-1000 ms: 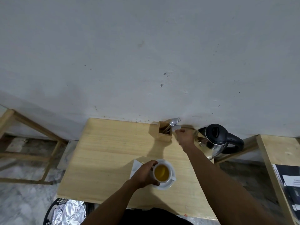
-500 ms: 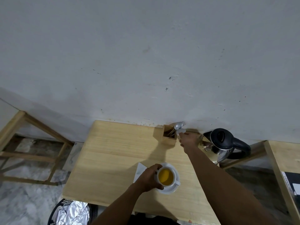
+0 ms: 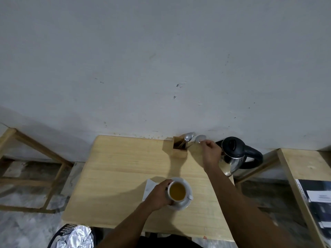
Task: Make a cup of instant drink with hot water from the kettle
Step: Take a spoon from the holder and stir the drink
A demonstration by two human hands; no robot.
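A white cup (image 3: 177,191) full of amber drink sits on a white saucer (image 3: 186,203) near the front of the wooden table (image 3: 116,167). My left hand (image 3: 158,195) grips the cup's left side. My right hand (image 3: 211,154) is raised at the back of the table, pinching a metal spoon (image 3: 200,139) whose bowl points up, just right of the wooden cutlery holder (image 3: 180,149). The steel kettle (image 3: 232,153) with black lid and handle stands right behind that hand, partly hidden by it.
The holder keeps another spoon and a fork (image 3: 189,136). A white paper (image 3: 149,187) lies under my left hand. A wall closes the table's far edge. A wooden frame (image 3: 35,158) stands left, a second table (image 3: 304,167) with papers right, a foil-lined basket (image 3: 71,236) below.
My right hand has lifted a spoon out of the cutlery holder and moved it to the right, clear of the box. The left hand stays on the cup.
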